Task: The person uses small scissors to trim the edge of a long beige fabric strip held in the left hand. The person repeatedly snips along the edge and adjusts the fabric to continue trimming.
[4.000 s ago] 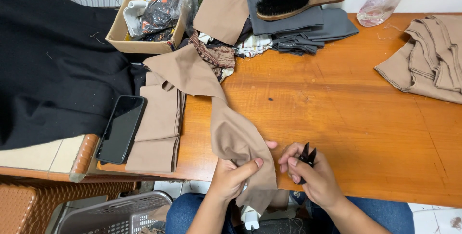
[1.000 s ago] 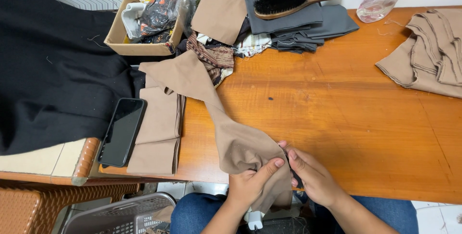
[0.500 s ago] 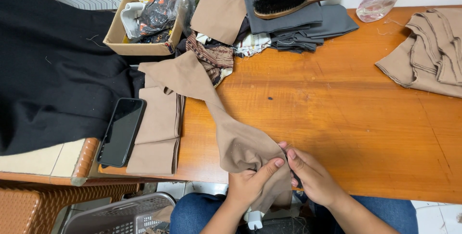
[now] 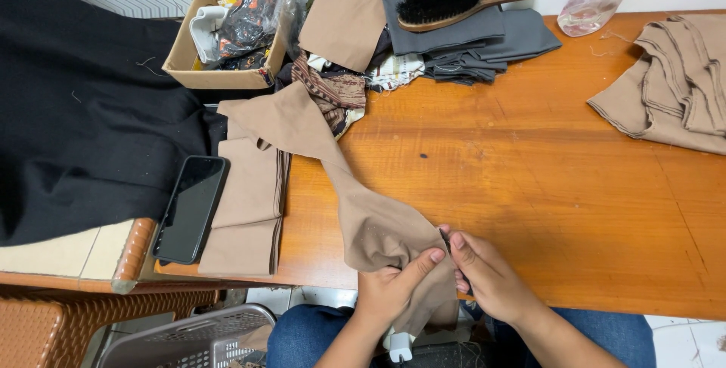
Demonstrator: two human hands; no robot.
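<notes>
A wooden table (image 4: pixel 544 186) is filling most of the view, with a large black cloth (image 4: pixel 83 133) draping over its far left side. A long strip of tan fabric (image 4: pixel 355 201) is running from the middle of the table to the near edge, where a seated person is working on it. The left hand (image 4: pixel 393 288) is gripping the bunched near end of the strip, thumb pressing on top. The right hand (image 4: pixel 488 277) is pinching the same bunch just beside it, fingers closed. At the far left, an open cardboard box (image 4: pixel 185 54) is holding crumpled plastic bags and something white. A grey plastic basket (image 4: pixel 181 341) is sitting under the near left edge; its contents cannot be made out. A black phone (image 4: pixel 189 209) is lying near the left end.
</notes>
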